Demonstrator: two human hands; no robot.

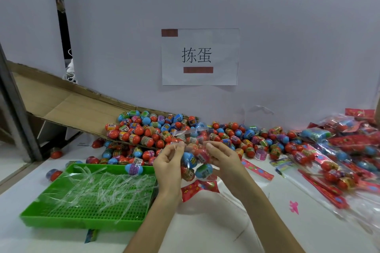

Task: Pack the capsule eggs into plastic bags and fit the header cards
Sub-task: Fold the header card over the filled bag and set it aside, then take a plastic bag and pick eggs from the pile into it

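White surface runs up to a pale wall with a paper sign taped on it, and your one head view looks down on everything. You hold a clear plastic bag up between your hands, above the surface and in front of the loose pile of capsule eggs. Your left hand pinches one side of the bag near its mouth and your right hand pinches the other side, fingers curled on the film. Several eggs hang in the bag's lower part.

Judge the film as thin, soft and slippery: it will likely crumple and slide, so keep your hold near the top edge, where the card has to go. The eggs look like hard, light shells that roll freely, so tilting the bag could spill them. A red header card lies flat on the surface just below the bag, close to both hands.

To your left sits a green tray holding clear plastic strips, with one egg on its far rim. A cardboard box slopes down behind it, spilling more eggs. Finished packs crowd the right side, so you have little room there to set anything down
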